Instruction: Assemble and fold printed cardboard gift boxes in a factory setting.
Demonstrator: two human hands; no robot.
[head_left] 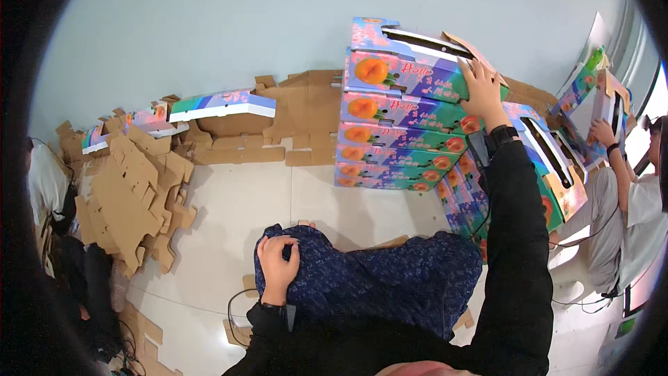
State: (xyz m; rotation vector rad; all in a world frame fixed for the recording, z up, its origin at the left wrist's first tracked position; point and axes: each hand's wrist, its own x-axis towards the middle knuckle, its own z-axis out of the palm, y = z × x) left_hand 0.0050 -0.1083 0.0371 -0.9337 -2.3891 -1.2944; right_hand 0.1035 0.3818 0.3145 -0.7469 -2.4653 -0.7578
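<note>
My right hand (482, 94), fingers spread, lies on the right end of the top carton in a stack of printed fruit boxes (410, 115). These are blue, purple and green with orange fruit pictures. The top carton (417, 73) has a long slot in its upper face, and a brown flap sticks up at its right rear. My left hand (278, 264) rests on my knee, covered by dark blue patterned trousers (369, 285). Its thumb stands apart from the fingers, and it holds nothing.
Flat brown cardboard blanks (129, 195) lie piled at the left, and more cardboard (306, 111) leans on the wall. A second box stack (543, 160) stands right of my arm. At far right a person (626, 202) handles a carton (609, 104); another person sits far left.
</note>
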